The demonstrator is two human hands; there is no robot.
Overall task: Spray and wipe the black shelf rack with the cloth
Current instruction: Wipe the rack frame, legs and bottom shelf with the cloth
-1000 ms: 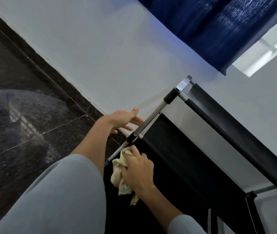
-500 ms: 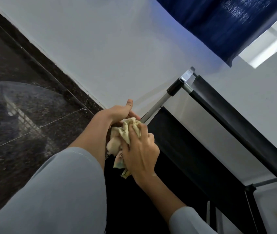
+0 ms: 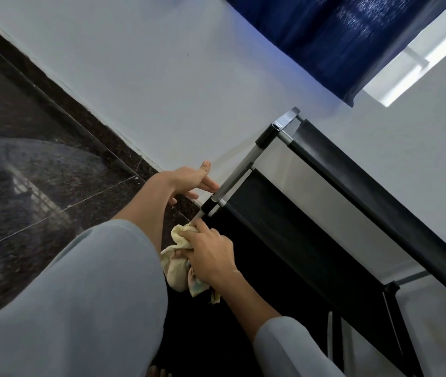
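Yellowish cloth (image 3: 178, 263) bunched in right hand (image 3: 211, 257) – against black rack (image 3: 284, 235) post, left hand (image 3: 186, 180) spread, empty

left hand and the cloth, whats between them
In the head view, the rack's silver pole with its black connector lies between the open left hand and the cloth.

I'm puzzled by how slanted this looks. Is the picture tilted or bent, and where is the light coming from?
Head view: the frame is strongly tilted and wide-angle, so the wall and black shelf rack run diagonally. Daylight glares through the window beside the blue curtain. The glossy floor shows a pale reflection; the cloth sits in dim light.
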